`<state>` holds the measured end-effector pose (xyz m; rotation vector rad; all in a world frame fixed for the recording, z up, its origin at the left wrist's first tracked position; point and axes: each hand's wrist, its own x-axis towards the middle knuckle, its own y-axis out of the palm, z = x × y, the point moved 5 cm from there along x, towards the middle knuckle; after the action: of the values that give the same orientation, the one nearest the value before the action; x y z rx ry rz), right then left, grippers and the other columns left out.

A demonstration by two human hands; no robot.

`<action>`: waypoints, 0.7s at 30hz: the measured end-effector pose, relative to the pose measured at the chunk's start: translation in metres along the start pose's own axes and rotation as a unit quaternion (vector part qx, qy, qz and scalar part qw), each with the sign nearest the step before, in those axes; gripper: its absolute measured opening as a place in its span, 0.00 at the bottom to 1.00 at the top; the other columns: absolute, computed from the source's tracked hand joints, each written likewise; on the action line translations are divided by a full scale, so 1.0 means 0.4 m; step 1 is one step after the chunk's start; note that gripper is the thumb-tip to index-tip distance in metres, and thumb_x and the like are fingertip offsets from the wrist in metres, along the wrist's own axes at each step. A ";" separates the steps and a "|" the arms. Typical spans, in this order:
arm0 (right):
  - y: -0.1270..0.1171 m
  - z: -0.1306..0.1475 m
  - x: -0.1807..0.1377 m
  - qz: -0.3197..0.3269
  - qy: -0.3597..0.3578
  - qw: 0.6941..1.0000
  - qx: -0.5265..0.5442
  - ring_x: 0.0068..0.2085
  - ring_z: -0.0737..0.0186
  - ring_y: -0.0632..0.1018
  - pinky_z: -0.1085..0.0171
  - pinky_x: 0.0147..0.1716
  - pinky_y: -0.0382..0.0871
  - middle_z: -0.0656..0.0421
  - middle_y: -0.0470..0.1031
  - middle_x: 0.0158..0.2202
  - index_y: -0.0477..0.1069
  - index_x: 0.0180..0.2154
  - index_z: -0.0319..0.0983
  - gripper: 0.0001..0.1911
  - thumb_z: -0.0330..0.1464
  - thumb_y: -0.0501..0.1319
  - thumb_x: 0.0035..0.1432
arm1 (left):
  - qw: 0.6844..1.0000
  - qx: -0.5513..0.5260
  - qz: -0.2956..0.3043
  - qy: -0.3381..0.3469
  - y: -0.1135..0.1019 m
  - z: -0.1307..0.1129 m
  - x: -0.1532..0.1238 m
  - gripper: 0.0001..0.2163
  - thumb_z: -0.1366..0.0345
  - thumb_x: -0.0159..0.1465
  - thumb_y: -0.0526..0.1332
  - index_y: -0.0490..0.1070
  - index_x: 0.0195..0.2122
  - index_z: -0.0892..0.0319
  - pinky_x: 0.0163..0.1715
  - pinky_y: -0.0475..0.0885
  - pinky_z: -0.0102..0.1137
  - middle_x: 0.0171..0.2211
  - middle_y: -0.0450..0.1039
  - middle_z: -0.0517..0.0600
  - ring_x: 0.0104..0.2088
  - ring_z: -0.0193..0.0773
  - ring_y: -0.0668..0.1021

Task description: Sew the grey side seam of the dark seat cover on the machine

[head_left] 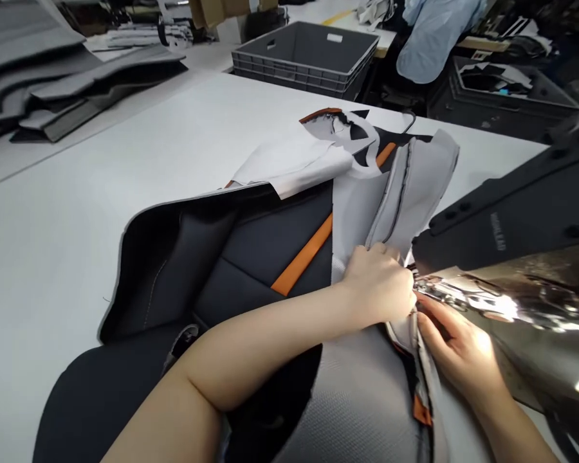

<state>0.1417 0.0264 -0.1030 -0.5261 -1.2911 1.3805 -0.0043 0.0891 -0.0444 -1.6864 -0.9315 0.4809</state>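
Here, the left hand (380, 283) grips grey fabric (357, 402), right hand (463, 350) touching its edge

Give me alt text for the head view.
A person's left hand grips, and right hand touches, the edge of a dark and grey cover with orange strips beside a sewing machine. A white table lies beneath, a grey crate beyond.

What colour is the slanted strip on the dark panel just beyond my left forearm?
The strip is orange, seen best in the head view.
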 end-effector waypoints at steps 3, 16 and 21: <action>-0.029 0.026 0.001 -0.044 -0.017 0.998 0.030 0.31 0.61 0.75 0.65 0.29 0.67 0.58 0.73 0.32 0.69 0.42 0.40 0.09 0.35 0.55 0.62 | 0.997 -0.047 0.063 -0.008 0.006 0.021 0.011 0.10 0.64 0.62 0.56 0.76 0.36 0.61 0.35 0.68 0.36 0.38 0.71 0.56 0.42 0.46 0.71; -0.045 0.204 -0.072 0.075 -0.310 0.945 0.076 0.60 0.45 0.62 0.48 0.54 0.63 0.41 0.68 0.53 0.58 0.56 0.25 0.24 0.24 0.50 0.57 | 0.994 -0.103 -0.018 0.020 0.017 0.085 0.010 0.11 0.70 0.64 0.51 0.72 0.30 0.61 0.41 0.67 0.31 0.35 0.72 0.51 0.42 0.39 0.73; -0.004 0.253 -0.075 0.102 -0.289 0.952 0.013 0.64 0.46 0.53 0.48 0.58 0.59 0.42 0.59 0.60 0.51 0.61 0.24 0.31 0.27 0.52 0.57 | 0.961 -0.168 0.213 -0.051 -0.050 0.041 -0.083 0.20 0.51 0.67 0.49 0.71 0.44 0.61 0.54 0.62 0.36 0.53 0.64 0.56 0.53 0.45 0.68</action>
<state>0.0627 -0.0405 -0.0813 -0.2408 -1.7160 1.8041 -0.0429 0.0752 -0.0356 -2.2072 -0.7472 0.7320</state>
